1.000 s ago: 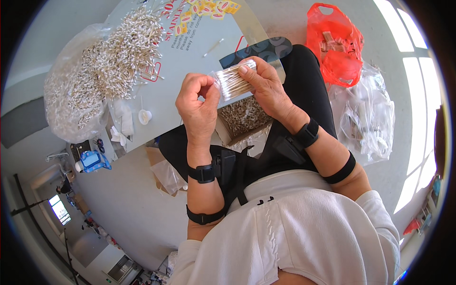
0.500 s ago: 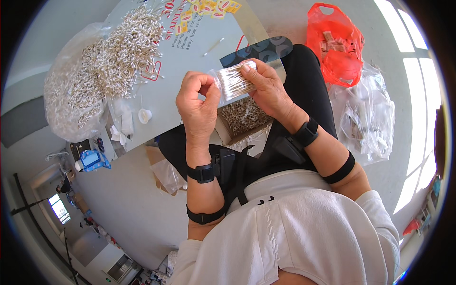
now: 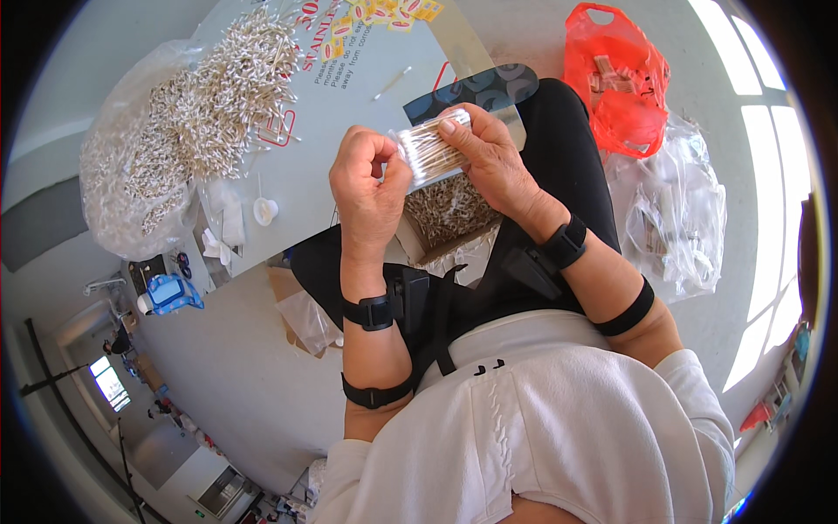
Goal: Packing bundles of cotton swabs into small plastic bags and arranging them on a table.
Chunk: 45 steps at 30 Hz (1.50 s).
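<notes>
A small clear plastic bag packed with cotton swabs (image 3: 429, 152) is held up between my two hands, above the table's near edge. My right hand (image 3: 499, 166) grips its right end, thumb lying across the top. At the other end, my left hand (image 3: 371, 183) is closed, fingertips pinched against the film at the bag's left edge. How much film lies inside that pinch is hidden by the fingers. Just below my hands, a cardboard box (image 3: 408, 242) at my lap holds many loose cotton swabs (image 3: 447, 214).
On the table (image 3: 336, 144), a large heap of loose swabs (image 3: 231, 96) spills from a big clear bag (image 3: 109, 192). Yellow paper labels (image 3: 384, 17) lie at the far edge. Nearby is a small white cup (image 3: 265, 210). A red plastic bag (image 3: 615, 87) sits on the right.
My left hand has shifted slightly right, closer to my right hand, and less loose film shows at the bag's left end. My right hand stays nearly in place.
</notes>
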{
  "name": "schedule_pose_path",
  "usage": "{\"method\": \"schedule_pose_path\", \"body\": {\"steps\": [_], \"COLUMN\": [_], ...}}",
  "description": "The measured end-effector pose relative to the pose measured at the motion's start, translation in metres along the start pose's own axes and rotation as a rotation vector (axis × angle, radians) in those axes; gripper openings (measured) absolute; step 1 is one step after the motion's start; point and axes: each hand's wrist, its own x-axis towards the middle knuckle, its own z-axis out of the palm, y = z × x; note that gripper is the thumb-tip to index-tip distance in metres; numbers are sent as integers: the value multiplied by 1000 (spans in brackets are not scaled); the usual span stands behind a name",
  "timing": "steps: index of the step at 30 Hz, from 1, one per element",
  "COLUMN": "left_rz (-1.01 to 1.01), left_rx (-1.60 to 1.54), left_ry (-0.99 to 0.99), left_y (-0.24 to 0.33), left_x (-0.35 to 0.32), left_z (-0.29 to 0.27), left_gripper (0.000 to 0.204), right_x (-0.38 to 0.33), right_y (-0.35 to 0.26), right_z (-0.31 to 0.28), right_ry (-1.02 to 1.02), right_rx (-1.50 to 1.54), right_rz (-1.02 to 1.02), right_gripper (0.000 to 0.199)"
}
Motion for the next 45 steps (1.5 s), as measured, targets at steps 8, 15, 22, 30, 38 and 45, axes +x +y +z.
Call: {"method": "schedule_pose_path", "body": {"steps": [8,15,22,30,38,45], "left_rz": [-64,-103,-160,32,69,23], "left_rx": [-134,-322,-415,-138,15,-76], "left_ry": [30,69,79,45,35,98], "left_y": [0,-8,-7,-7,2,-2], "left_x": [-3,-9,-8,-3,1,1], "left_z": [1,6,2,-1,1,-8], "left_gripper": [10,8,8,11,10,8], "right_x": [1,1,3,2,2,7], "right_y": [4,8,8,5,7,7], "right_z": [0,-3,-9,-5,-6,-20], "right_ry": [-19,-29,-37,-28,-8,2], "right_rx": [191,258,303,286,257,344], "right_rz": [63,87,92,83,96,103], "right_gripper": [25,24,23,23,24,24]}}
